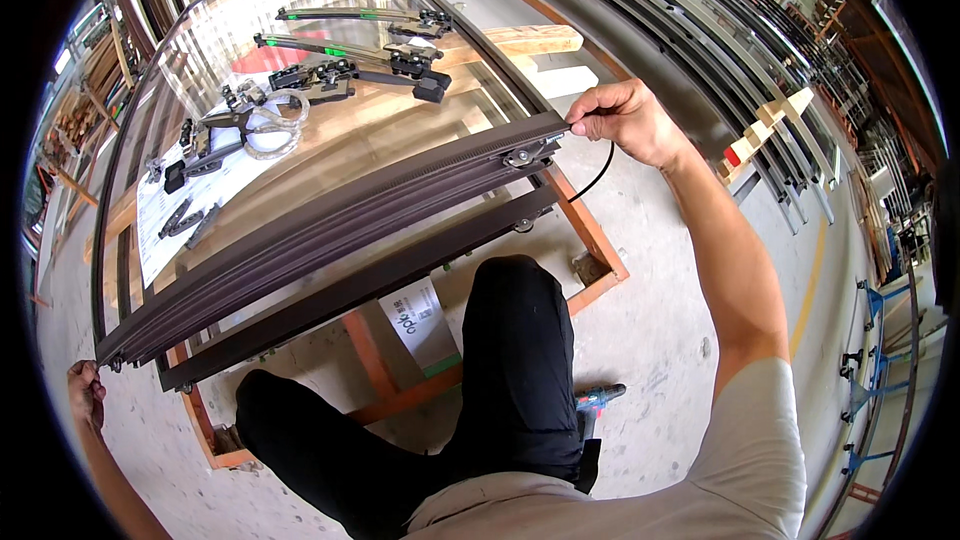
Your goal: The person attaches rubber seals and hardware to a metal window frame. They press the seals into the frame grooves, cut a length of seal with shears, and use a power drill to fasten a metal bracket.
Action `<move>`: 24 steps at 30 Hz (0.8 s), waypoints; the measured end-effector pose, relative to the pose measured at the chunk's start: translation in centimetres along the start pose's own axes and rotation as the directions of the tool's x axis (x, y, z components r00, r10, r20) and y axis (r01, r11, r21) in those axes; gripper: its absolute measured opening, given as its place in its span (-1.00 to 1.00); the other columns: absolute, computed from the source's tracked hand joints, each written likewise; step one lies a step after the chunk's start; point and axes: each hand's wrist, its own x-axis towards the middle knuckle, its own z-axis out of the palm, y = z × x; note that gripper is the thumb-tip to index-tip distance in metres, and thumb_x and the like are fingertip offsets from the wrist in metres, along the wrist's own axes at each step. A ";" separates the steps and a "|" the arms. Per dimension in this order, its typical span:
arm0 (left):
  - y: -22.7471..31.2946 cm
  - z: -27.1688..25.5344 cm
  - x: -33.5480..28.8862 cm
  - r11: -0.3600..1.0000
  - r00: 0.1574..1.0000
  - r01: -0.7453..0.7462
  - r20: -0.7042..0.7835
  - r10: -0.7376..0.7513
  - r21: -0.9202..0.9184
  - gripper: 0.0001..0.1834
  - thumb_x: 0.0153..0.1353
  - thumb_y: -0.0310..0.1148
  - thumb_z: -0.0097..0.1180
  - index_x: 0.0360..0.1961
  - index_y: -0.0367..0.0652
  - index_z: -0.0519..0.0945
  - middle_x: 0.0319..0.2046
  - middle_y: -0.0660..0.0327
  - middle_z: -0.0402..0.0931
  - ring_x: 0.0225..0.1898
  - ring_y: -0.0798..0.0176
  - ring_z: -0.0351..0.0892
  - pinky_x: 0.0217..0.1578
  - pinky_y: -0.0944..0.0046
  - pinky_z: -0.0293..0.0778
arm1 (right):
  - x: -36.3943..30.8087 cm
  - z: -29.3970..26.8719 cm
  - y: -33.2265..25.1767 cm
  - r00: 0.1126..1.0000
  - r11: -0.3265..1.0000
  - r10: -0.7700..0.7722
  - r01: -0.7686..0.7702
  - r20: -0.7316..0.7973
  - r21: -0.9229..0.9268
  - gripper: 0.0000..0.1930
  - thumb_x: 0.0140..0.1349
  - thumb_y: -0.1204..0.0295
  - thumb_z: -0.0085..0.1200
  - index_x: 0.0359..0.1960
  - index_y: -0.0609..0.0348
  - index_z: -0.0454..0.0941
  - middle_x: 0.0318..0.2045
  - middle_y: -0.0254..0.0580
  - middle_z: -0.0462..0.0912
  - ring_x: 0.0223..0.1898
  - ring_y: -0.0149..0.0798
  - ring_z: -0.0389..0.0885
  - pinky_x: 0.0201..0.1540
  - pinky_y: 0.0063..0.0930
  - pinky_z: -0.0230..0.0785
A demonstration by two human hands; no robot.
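Note:
A dark brown metal frame (330, 225) with a glass pane lies in front of me. At the right end of its near profile, my right hand (632, 122) is closed, thumb and forefinger pinching a thin black strip (600, 178) whose tail hangs in a curve below. At the profile's far left end is my left hand (86, 395), its fingers curled; what they hold, if anything, is too small to make out. Small metal rollers (521, 157) show on the profile's right end. Below runs a second dark profile (380, 285).
On the glass lie pliers (232, 120), a coil of clear tubing (283, 130), black hardware (415, 62) and paper sheets (160, 230). An orange steel stand (597, 248) supports the frame. A power tool (598, 397) rests on the floor. Long dark profiles (690, 35) are stacked at right.

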 end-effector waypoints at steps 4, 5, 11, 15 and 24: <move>-0.1 -0.3 0.2 0.999 1.000 -0.016 0.024 0.017 -0.037 -0.71 0.13 -0.19 0.44 -0.36 -0.03 0.54 -0.61 0.49 0.31 -0.68 0.60 0.20 -0.69 0.59 0.19 | -0.1 -0.3 0.5 0.998 0.998 -0.060 0.060 0.014 -0.029 -0.87 0.17 0.72 0.22 -0.26 0.30 0.72 -0.33 -0.26 0.72 -0.31 -0.44 0.58 -0.18 -0.52 0.49; -0.1 -0.3 0.3 0.999 1.000 -0.015 0.027 0.015 -0.035 -0.71 0.13 -0.19 0.44 -0.35 -0.03 0.54 -0.61 0.49 0.32 -0.68 0.60 0.20 -0.69 0.59 0.19 | -0.1 -0.4 0.8 0.996 0.996 -0.087 0.087 0.014 -0.024 -0.86 0.18 0.73 0.20 -0.26 0.31 0.72 -0.33 -0.25 0.72 -0.30 -0.43 0.59 -0.19 -0.51 0.50; -0.5 -1.4 0.6 1.000 1.000 -0.015 -0.007 0.015 -0.002 -0.70 0.13 -0.16 0.44 -0.35 -0.01 0.53 -0.61 0.49 0.33 -0.68 0.60 0.22 -0.68 0.60 0.19 | -0.3 0.0 0.2 0.995 0.991 -0.101 0.103 0.022 -0.089 -0.87 0.21 0.69 0.19 -0.26 0.28 0.73 -0.34 -0.25 0.73 -0.29 -0.40 0.63 -0.13 -0.49 0.55; -0.4 -1.6 0.8 1.000 0.999 -0.018 0.029 0.017 0.018 -0.68 0.13 -0.12 0.44 -0.36 0.00 0.53 -0.61 0.50 0.34 -0.68 0.60 0.22 -0.67 0.59 0.20 | -0.6 -0.3 0.1 0.994 0.981 -0.112 0.114 0.020 -0.155 -0.90 0.23 0.66 0.21 -0.27 0.29 0.74 -0.34 -0.25 0.73 -0.29 -0.40 0.64 -0.11 -0.49 0.56; -0.8 -0.7 0.8 0.991 0.990 -0.106 0.101 0.097 0.083 -0.67 0.18 -0.11 0.37 -0.44 -0.04 0.49 -0.63 0.47 0.33 -0.70 0.56 0.24 -0.69 0.51 0.19 | 0.3 -0.8 -0.3 0.978 0.931 -0.201 0.207 0.050 -0.302 -0.90 0.15 0.72 0.18 -0.33 0.34 0.69 -0.35 -0.16 0.72 -0.29 -0.28 0.66 -0.16 -0.41 0.55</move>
